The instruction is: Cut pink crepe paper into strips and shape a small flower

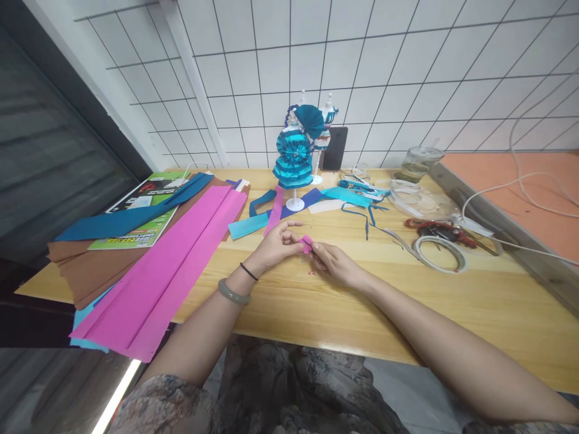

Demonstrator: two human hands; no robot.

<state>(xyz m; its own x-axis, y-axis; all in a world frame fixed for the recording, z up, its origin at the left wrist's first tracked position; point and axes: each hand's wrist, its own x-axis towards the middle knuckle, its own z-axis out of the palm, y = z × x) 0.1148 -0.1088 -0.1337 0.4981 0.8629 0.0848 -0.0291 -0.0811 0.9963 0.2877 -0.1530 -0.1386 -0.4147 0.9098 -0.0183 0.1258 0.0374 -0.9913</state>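
Observation:
A small pink paper piece (306, 243) is held over the table between my two hands. My left hand (277, 247) pinches it from the left, the other fingers curled loosely. From the right, the fingertips of my right hand (333, 264) close on its edge. A thin dark line crosses the pink piece near those fingertips; whether it is a slim tool or a shadow I cannot tell. Just beyond my hands stands a white mini dress form (295, 204) wearing a teal pleated paper dress (294, 158) with fan-shaped pieces.
Long pink paper strips (167, 265), brown paper (85, 271) and a magazine (149, 202) lie left. Blue and turquoise scraps (348, 194) surround the stand. A phone (335, 149) leans on the wall. Rightward are a tape roll (439, 254), red-handled tools (446, 232) and a cup (420, 164).

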